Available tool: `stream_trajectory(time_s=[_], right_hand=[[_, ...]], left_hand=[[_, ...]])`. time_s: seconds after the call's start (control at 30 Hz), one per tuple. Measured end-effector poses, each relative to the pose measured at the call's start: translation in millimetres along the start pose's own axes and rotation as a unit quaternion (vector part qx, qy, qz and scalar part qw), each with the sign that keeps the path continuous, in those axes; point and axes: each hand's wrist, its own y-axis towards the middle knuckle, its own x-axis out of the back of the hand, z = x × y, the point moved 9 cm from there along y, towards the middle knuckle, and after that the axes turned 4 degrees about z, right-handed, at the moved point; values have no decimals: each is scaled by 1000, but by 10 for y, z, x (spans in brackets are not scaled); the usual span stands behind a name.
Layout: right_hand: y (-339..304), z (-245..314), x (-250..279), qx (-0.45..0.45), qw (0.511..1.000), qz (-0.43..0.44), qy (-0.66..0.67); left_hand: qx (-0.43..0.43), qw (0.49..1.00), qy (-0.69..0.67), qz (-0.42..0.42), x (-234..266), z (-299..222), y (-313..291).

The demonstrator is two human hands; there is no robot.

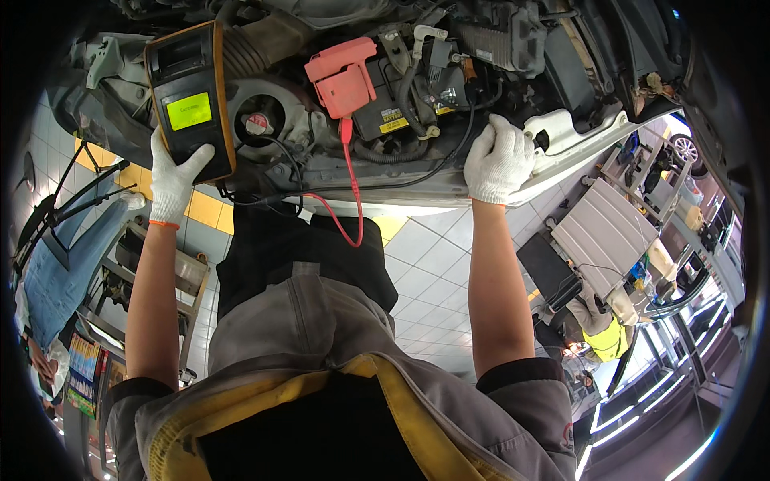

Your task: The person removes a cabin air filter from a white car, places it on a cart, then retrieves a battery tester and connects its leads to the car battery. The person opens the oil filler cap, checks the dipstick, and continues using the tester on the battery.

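**Gloved hands at an open engine bay: tester in the left, right on the car's front edge**

The left hand (172, 180), in a white knit glove, holds a black and orange tester (191, 100) from below. Its fingers (196, 158) are wrapped onto the lower end of the casing, the thumb lying up along the front face just under the lit green screen (189, 111). The tester stands tilted, raised in front of the engine bay, to the left of the battery (393, 108).

The right hand (497, 160), also in a white glove, rests on the pale front edge of the car (577, 148). Its fingers are curled together and press down on that edge; whether they grip anything beneath, I cannot tell. A black cable (425, 178) runs just beside this hand and along the edge toward the tester.

A red cable (353, 192) hangs from a red terminal cover (345, 76) flipped up over the battery, loops down and joins the black cable below the tester. A round cap (257, 123) sits between the tester and the battery.

Both bare forearms come up from grey sleeves with dark cuffs. The floor (433, 264) below is pale tile with yellow squares. At the right, well apart, another person in a yellow vest (607, 341) stands near a grey cart (601, 232).
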Motion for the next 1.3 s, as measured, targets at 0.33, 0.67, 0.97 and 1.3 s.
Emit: stream_trajectory(time_s=[0.33,0.67,0.97,1.3], right_hand=[[-16,-45,-41,-35,999,33,7],[-90,-176,92,-210,953,51,214],[-1728,367,377,-337,864,223,299],[-3462,688,371,-446,662,532,282]], left_hand=[[-29,998,52,-28,62,48,35],[-155,970,176,-68,119,-187,-37],[-107,974,192,-46,168,-203,-47],[-176,960,217,-14,218,-286,11]])
